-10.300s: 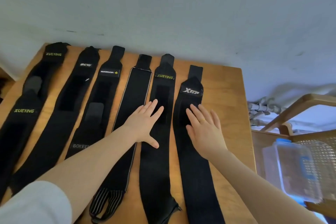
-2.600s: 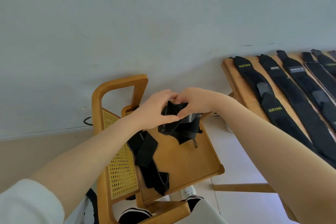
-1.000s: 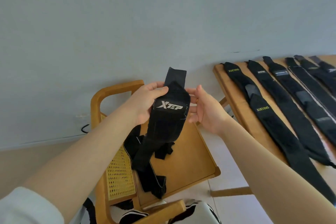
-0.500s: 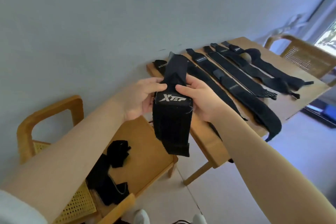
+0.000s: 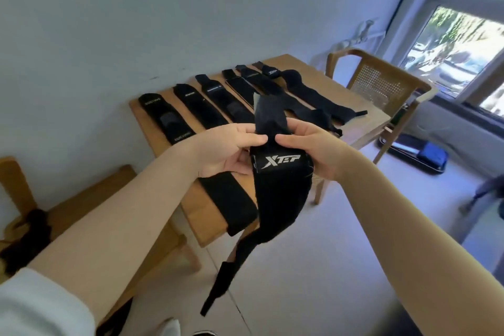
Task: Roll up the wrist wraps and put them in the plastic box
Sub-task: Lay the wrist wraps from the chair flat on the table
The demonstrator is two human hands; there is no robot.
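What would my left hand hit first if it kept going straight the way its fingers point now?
The left hand points rightward across the black XTEP wrist wrap it grips; it would probably meet the right hand's fingertips first, nearly touching already, though depth is unclear.

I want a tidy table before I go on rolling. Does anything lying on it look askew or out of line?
Yes. The rightmost wrist wrap on the table lies bunched and wavy, while the other wraps lie flat and straight in a row. The XTEP wrap pinched by the left hand and right hand is unrolled, its tail dangling.
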